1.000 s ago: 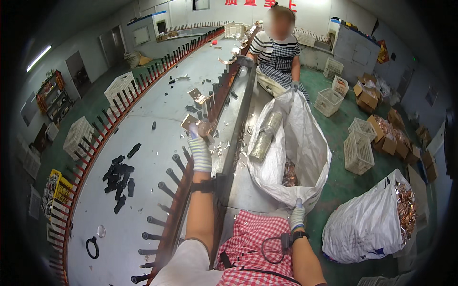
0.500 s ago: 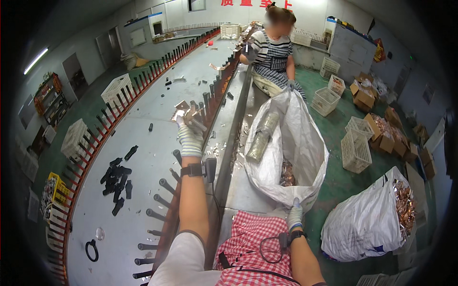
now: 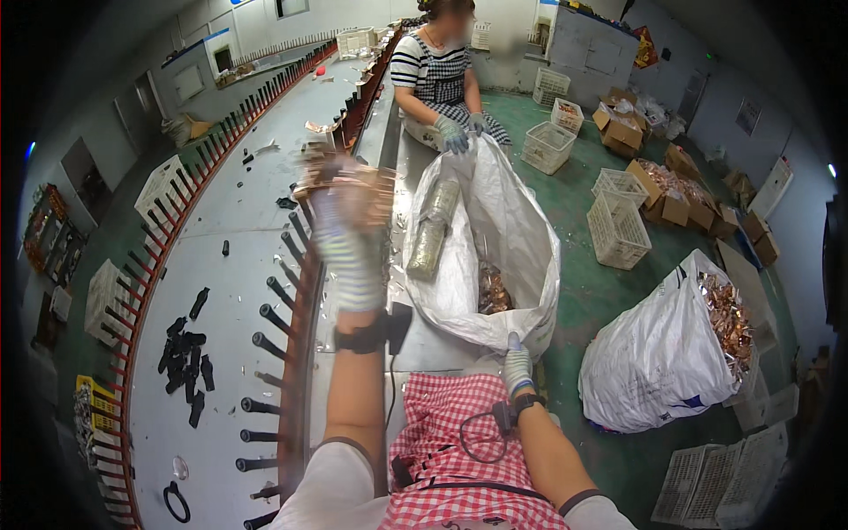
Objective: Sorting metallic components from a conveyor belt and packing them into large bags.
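Note:
My left hand [image 3: 346, 238], in a striped glove, is above the edge of the grey table, left of the sack. It is smeared by motion, with a bundle of copper-coloured strips [image 3: 367, 190] in its grasp. My right hand [image 3: 517, 364], also gloved, pinches the near rim of a large white woven sack [image 3: 526, 296]. The sack gapes open; inside lie copper-coloured scraps [image 3: 495, 291], and a long taped greenish bundle [image 3: 433, 231] rests against its left side. Across from me, a seated co-worker's gloved hands [image 3: 464, 131] are at the far rim.
Upright black-handled pegs [image 3: 276, 290] line the table's near edge. Black plastic pieces [image 3: 184, 358] are heaped on the grey table [image 3: 238, 309]. A second white sack [image 3: 649, 353] full of copper scraps stands at right. White crates [image 3: 618, 230] and cardboard boxes [image 3: 667, 199] sit on the green floor.
My left hand has lifted the strips off the pegs' side and moved right toward the sack. The co-worker's raised hand has come down to the sack rim. The view has shifted right.

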`<state>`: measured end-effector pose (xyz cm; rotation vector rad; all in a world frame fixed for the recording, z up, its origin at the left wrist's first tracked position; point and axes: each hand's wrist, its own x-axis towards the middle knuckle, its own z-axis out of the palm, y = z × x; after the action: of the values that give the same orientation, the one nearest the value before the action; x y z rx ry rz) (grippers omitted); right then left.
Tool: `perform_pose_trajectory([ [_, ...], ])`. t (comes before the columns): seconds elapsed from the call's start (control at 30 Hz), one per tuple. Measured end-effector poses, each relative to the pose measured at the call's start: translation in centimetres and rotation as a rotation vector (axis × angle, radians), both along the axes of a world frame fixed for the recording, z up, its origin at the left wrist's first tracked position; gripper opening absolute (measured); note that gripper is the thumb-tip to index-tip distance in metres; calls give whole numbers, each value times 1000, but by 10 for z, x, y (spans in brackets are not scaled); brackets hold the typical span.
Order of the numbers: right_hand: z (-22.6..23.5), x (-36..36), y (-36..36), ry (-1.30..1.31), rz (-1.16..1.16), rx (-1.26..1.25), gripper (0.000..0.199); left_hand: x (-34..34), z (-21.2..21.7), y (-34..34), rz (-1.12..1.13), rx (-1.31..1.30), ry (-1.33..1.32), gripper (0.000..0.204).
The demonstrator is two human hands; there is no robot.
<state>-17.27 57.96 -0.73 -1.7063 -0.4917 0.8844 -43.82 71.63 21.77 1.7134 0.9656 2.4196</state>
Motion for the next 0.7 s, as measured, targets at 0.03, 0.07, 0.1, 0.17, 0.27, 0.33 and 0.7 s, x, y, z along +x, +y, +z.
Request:
perform_pose_trajectory([
  [0.03,-5,-5,1,47,-7,36,59,29,0,-11,-865,-105,-407,39],
  [0.07,-8,-13,3,88,1,75,57,26,-53,45,-983,-425,-260,36],
  [0.1,-31,14,1,0,-7,59,58,60,-71,36,-980,-803,-82,53],
  [0.17,-36,12,1,-22,-19,66,59,81,-96,14,-1074,-923,-218,58],
  [0.27,-31,6,1,-73,-38,29,58,70,-110,-8,-1427,-815,-542,83],
  [0.33,-24,3,3,60,-20,94,53,61,-99,-26,-1511,-772,-664,83],
  [0.7,-86,31,20,135,10,207,61,29,-84,-63,-1620,-706,-997,54],
])
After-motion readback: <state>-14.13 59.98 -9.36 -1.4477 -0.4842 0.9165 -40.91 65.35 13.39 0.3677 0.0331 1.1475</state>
